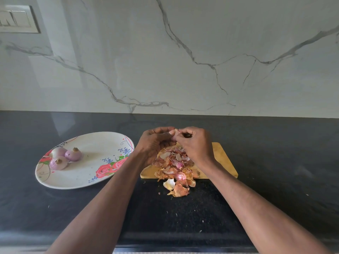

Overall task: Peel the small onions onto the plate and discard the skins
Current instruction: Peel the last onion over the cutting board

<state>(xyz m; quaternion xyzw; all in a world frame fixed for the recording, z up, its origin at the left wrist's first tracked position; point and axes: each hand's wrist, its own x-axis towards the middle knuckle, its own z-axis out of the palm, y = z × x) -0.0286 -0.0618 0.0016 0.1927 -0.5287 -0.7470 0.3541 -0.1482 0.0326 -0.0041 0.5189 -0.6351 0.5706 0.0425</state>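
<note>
My left hand (155,142) holds a small onion (174,132) above the wooden cutting board (222,158); only a pale sliver of it shows between my fingers. My right hand (194,142) pinches at the onion's top, fingers curled against it. Below both hands a heap of onion skins (174,165) covers the board and spills over its front edge onto the counter. Three peeled purple onions (64,157) lie on the left part of the white floral plate (88,176).
The black stone counter (275,180) runs to a marble wall behind. Small skin flakes (172,213) dot the counter in front of the board. A switch panel (16,19) is on the wall at top left.
</note>
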